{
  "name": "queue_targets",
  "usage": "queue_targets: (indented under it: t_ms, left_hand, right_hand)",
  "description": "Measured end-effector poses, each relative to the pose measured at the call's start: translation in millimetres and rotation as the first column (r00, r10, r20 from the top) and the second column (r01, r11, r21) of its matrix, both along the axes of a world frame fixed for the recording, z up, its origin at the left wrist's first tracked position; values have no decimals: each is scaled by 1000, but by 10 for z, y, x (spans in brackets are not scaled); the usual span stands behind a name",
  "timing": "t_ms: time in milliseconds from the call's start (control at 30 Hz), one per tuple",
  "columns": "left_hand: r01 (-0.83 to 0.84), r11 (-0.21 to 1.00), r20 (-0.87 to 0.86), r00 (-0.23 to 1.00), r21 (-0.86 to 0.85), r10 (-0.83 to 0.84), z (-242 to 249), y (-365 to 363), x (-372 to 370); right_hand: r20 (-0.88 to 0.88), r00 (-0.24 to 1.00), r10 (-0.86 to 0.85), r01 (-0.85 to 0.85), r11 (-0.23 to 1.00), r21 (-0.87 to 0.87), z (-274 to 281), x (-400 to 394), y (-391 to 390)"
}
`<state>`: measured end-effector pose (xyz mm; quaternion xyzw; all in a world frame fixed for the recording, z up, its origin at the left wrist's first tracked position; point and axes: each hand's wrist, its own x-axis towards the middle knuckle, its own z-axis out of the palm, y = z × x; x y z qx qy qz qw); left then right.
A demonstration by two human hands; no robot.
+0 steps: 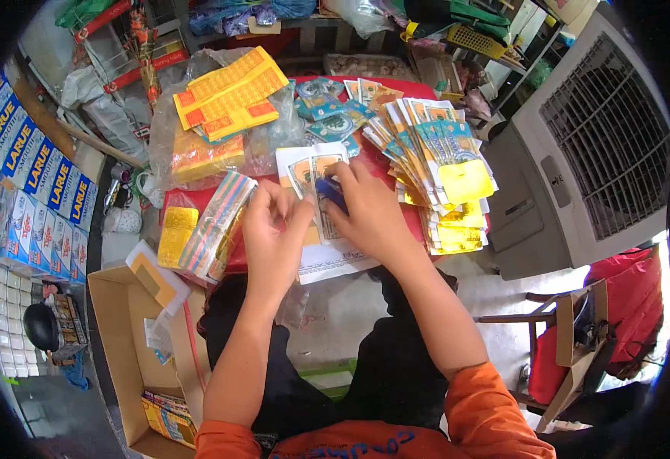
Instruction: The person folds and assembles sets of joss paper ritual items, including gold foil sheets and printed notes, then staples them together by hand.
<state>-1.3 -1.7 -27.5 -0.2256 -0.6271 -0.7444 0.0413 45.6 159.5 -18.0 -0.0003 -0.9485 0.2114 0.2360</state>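
Observation:
My right hand is closed around a small dark blue object, resting over printed banknote-like papers on a white sheet. Just left of it, my left hand is at the papers' left edge, thumb and fingers curled near each other; whether they pinch anything is too small to tell. Beside my left hand lies a striped plastic-wrapped bundle with a gold packet at its left. To the right, fanned stacks of printed papers carry gold foil pieces.
Yellow-and-red paper strips lie on plastic at the red table's back left. An open cardboard box stands at the lower left, a large grey air cooler at the right, and a wooden chair at the lower right.

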Motion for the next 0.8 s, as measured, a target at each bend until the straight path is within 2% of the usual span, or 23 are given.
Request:
queue_targets:
  t_ms: [67, 100, 133, 200, 267, 333, 400, 467, 533, 600, 800]
  left_hand:
    - [219, 968, 223, 944, 121, -242, 47, -81, 11]
    - [260, 945, 321, 894, 198, -314, 165, -76, 54]
    - [259, 944, 319, 894, 203, -314, 208, -84, 63]
    - [347, 868, 322, 826, 355, -462, 258, -124, 72]
    - [351, 838, 336, 797, 418, -501, 307, -157, 75]
    - [362, 743, 314, 738, 563, -597, 314, -189, 54]
    - [369, 741, 307, 739, 561, -600, 322, -215, 34]
    - [379, 643, 278, 673, 666, -685, 313, -255, 8]
    - [371, 701, 348, 669, 610, -657, 406, -312, 27]
    - [527, 615, 266, 592, 586, -761, 453, -321, 40]
    - [522, 598, 227, 607, 608, -761, 421, -326, 4]
  right_hand:
    - [-8, 1000, 17, -17, 1000, 19, -94, -25, 13]
    - [-10, 1000, 17, -17, 1000, 25, -118, -34, 20]
    - [11, 1000, 24, -24, 1000, 0, -138, -41, 22]
    - [35, 999, 38, -37, 999, -22, -138, -50, 21]
    - [-24, 999, 36, -38, 996, -76, -90, -59, 21]
    - [-16, 1000, 20, -21, 996, -82, -51, -84, 34]
    - [-75, 997, 16, -26, 990, -140, -44, -107, 47]
    - [-98, 995, 18, -34, 987, -160, -24, -114, 34]
    - [-149, 989, -2, -29, 978, -208, -26, -141, 25]
    - [-152, 988, 3, -35, 977, -210, -21, -159, 19]
    - [-137, 990, 15, -43, 978, -203, 4, -155, -10]
